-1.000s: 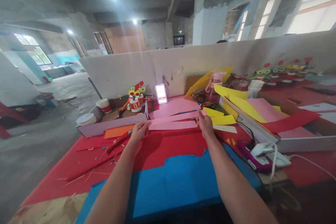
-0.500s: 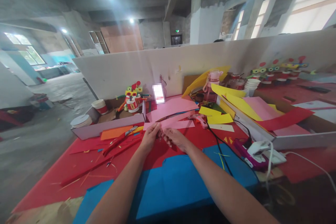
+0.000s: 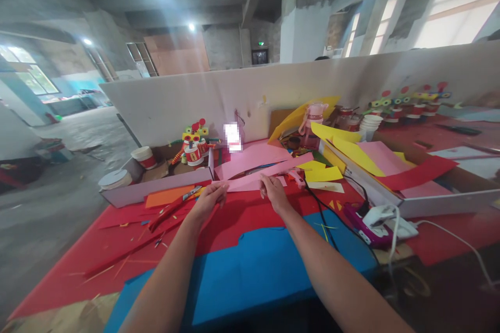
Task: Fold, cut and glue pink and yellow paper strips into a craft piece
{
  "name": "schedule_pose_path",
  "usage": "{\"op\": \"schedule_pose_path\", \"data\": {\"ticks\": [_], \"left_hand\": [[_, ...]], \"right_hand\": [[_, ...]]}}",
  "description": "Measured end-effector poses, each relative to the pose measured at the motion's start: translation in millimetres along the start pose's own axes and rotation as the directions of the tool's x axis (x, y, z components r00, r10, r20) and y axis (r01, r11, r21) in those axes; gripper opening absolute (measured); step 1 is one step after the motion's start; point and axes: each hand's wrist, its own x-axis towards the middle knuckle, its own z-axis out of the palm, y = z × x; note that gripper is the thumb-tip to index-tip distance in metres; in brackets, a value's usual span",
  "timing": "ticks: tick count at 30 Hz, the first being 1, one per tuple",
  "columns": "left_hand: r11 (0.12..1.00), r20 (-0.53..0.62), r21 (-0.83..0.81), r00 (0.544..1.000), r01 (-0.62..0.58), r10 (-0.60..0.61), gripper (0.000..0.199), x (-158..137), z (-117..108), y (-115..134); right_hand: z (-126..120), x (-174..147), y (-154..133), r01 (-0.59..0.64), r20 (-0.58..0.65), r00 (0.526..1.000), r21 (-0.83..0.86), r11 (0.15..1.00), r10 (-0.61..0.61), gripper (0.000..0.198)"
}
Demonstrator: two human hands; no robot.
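Between the two hands, over the middle of the table (image 3: 50, 283): a long pink strip (image 3: 287, 166), slanting up to the right, its far end running on past the right hand (image 3: 273, 195). Right grip: thumb and fingers pinched on the strip partway along. Left grip: fingertips drawn together, apparently pinching the near end; fingers of the left hand (image 3: 211, 200) hide the exact contact.

Handling, as judged by eye: paper or thin card, next to no weight. Should bend readily along its length, hold a little stiffness across its width, crease for good if squeezed hard. Surface looks matt, so slipping seems unlikely. Best hold: light fingertip pinch near each end, flat on the faces, no knuckle pressure in the middle; the free right end will likely droop or spring if left unsupported.

Just under it, a second pink strip (image 3: 283, 182) lies on the table; behind, a larger pink sheet (image 3: 258, 157). Right of the right hand, a pink glue gun (image 3: 298, 178), its tip close to the strip; hot or not, cannot tell. Beyond that, yellow paper pieces (image 3: 324, 173). Left of the left hand, a cutter (image 3: 190, 194) beside orange paper (image 3: 166, 197). Nearest the body, a blue sheet (image 3: 234, 281).
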Motion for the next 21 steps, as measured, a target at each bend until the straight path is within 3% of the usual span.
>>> {"op": "schedule_pose_path", "data": {"ticks": [9,21], "left_hand": [[0.993,0.034,0.107,0.998,0.057,-0.061,0.043,-0.3,-30.6,-6.1],[0.976,0.016,0.219,1.0,0.01,-0.014,0.043,-4.4,-59.9,-4.5]], "right_hand": [[-22.6,10.0,-0.8,0.096,-0.107,0.99,0.001,0.995,-0.096,0.046],[-46.4,21.1,-10.3,0.156,-0.363,0.919,-0.029,0.987,-0.156,0.046]]}}
